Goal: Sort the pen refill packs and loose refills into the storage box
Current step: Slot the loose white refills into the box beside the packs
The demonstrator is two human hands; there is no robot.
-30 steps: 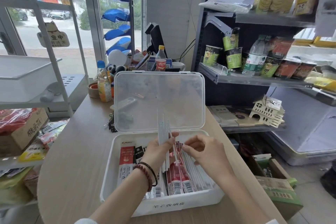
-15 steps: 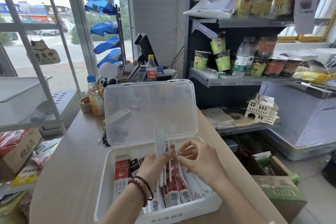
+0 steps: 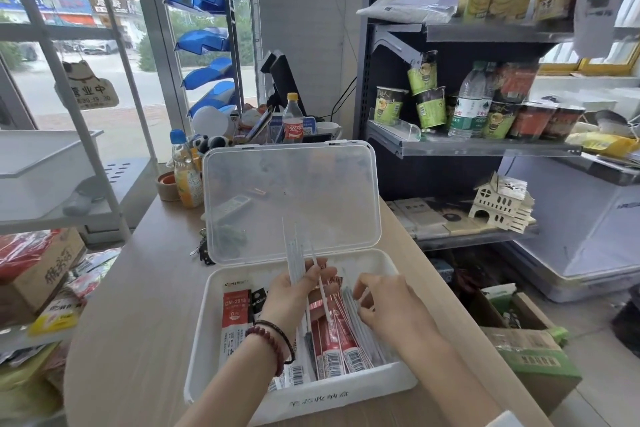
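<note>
Plastic: left hand (image 3: 294, 295) grips loose refills (image 3: 292, 256) upright.
Change: right hand (image 3: 388, 308) off the bundle, curled at storage box's (image 3: 214, 350) three o'clock, grip unclear. Likely gathering more.

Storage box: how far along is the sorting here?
Done: many packs lie in the open box. In hand: the left hand grips a bundle of loose refills upright above it; the right hand reaches among the packs, its grip unclear. Left: the held refills must go in; no stray packs show on the counter.
</note>
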